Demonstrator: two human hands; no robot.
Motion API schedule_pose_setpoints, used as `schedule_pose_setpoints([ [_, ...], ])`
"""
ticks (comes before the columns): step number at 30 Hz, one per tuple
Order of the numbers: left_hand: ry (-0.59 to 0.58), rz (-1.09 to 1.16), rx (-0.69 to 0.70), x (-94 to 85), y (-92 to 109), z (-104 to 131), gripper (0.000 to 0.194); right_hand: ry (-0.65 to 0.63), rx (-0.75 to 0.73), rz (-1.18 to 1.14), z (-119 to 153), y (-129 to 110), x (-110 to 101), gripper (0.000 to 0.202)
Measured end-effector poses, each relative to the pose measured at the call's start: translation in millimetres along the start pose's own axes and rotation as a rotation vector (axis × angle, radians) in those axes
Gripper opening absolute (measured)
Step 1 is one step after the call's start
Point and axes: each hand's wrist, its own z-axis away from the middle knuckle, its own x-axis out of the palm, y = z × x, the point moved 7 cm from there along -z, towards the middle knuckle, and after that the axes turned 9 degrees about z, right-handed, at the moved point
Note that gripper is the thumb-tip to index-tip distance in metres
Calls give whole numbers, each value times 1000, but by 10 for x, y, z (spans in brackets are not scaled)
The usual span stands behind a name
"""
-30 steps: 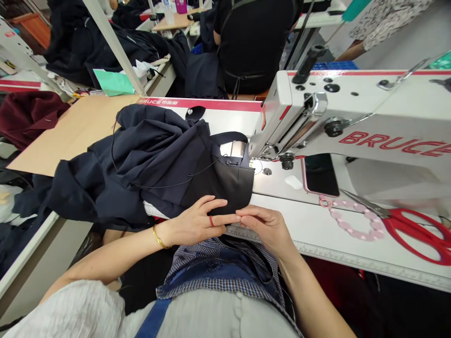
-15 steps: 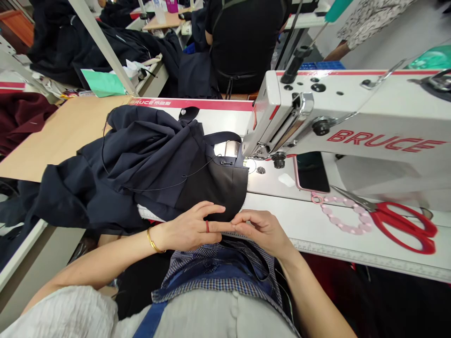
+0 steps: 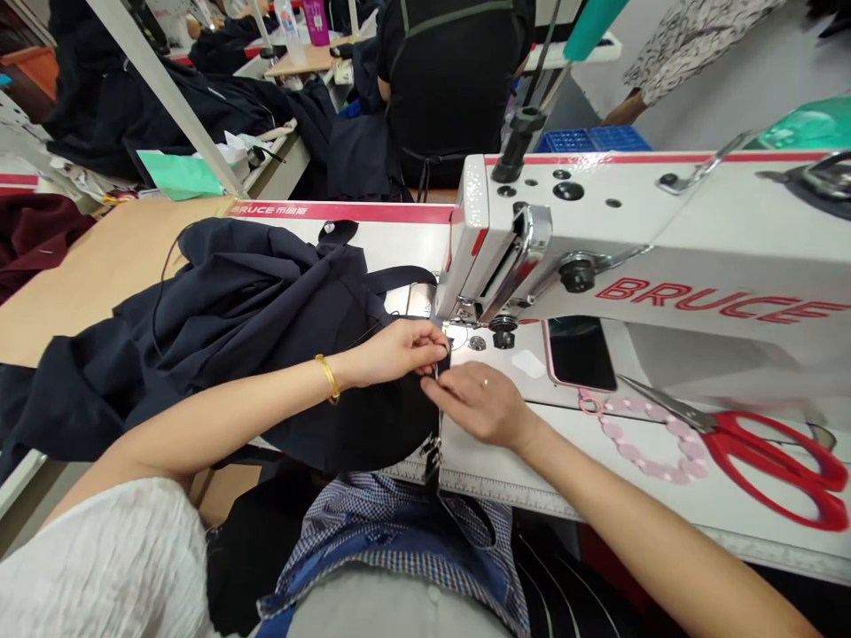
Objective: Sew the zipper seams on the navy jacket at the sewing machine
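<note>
A bunched navy garment (image 3: 245,292) lies across the sewing machine's bed, its black panel (image 3: 378,416) spread toward my lap. Near the needle area, my left hand (image 3: 405,350) is closed, thumb and fingertips pinching a narrow black strip (image 3: 433,470) at the panel's right edge. Just below it, my right hand (image 3: 485,403) has its fingertips drawn together on the same strip. That strip hangs past the table edge and loops over my checked apron (image 3: 372,514). What lies between the fingertips is partly hidden.
The white sewing machine (image 3: 638,239) stands at the right. Red-handled scissors (image 3: 764,461), a pink beaded loop (image 3: 655,439) and a phone (image 3: 581,353) lie under and before its arm. Brown board (image 3: 126,244) is at left. A person in black (image 3: 458,80) sits ahead.
Both hands have moved up from the table's front edge toward the needle area. The black strip has come up from my lap to the panel's edge. The view has shifted slightly.
</note>
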Motion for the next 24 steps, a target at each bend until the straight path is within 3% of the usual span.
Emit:
schedule_pose_setpoints([
  [3,76,65,-91,-107,-171,-229,9,-88,18,86,38,196,177,19],
  [6,1,-29,-110,-108,-255,-315,17,-100,31,104,81,241,250,20],
  [8,23,-289,-1,-161,-215,-327,20,-142,54,107,111,239,305,21],
  [11,69,-818,320,-179,-82,-258,14,-308,157,43,180,264,457,24],
  [13,-2,-1039,500,-103,-94,-160,17,-400,232,-31,234,272,543,25],
  [15,-70,-1158,560,-50,-179,-54,23,-430,280,-95,266,260,574,23],
  [20,-65,-1301,481,-36,-276,128,35,-385,293,-174,243,185,514,17],
  [24,-35,-1197,355,-158,-124,-80,23,-419,345,-197,225,188,522,17],
])
